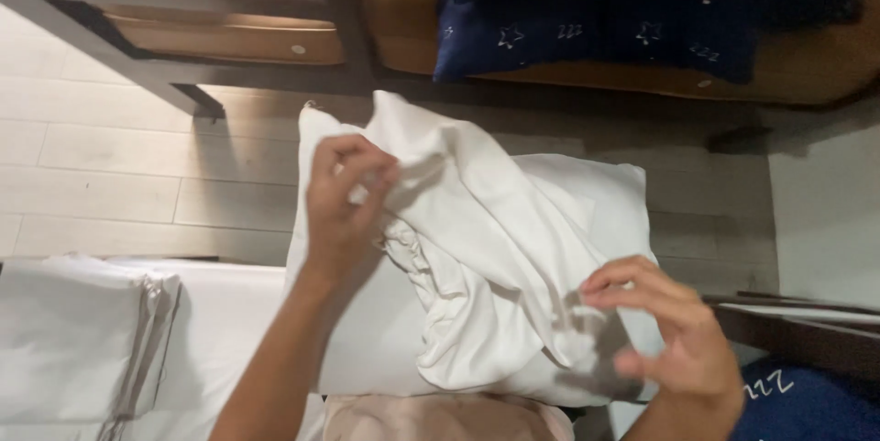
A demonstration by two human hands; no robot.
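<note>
Head view: white pillowcase pinched up over a pillow

Left hand (pixel 344 198) pinches a raised fold of the white pillowcase (pixel 486 248), fingers closed on the cloth. Right hand (pixel 678 331) grips its lower edge between thumb and fingertips. The pillowcase runs slantwise from upper left to lower right, bunched in the middle, across a white pillow (pixel 605 193) on the bed (pixel 229 331). Folded white linen (pixel 73 340) lies at the bed's left edge. Beyond are pale floorboards (pixel 110 166), a dark bed frame (pixel 183 74) and a navy pillow (pixel 605 10).

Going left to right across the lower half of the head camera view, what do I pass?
Folded white linen → left hand gripping the white pillowcase → right hand at its edge → dark blue patterned fabric.
</note>
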